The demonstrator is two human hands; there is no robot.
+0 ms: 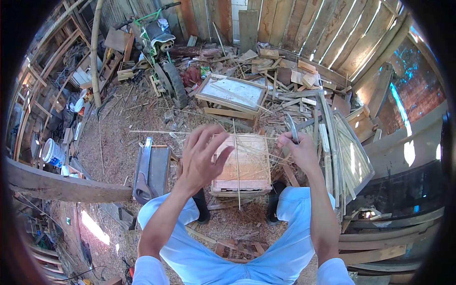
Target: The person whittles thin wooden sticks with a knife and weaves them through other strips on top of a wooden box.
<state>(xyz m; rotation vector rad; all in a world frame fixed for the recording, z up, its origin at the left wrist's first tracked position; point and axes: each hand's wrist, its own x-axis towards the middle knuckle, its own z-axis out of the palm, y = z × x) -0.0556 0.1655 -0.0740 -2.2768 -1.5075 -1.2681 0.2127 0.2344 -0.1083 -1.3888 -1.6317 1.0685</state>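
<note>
My left hand is raised over the left side of a low wooden box, its fingers apart and nothing in them. My right hand is closed around a knife, whose pale blade points up and away from me. A long thin wooden strip runs sideways behind my left hand, its right end close to my right fingertips. Another thin strip lies lengthwise across the box top and sticks out past its near edge. Fine shavings and slivers are scattered on the box's right side.
A handsaw rests on a dark-topped stool at left. Beyond the box stand a white-topped wooden frame and a small bike. Scrap wood piles up along the back right; long boards lie at right. A white bucket sits far left.
</note>
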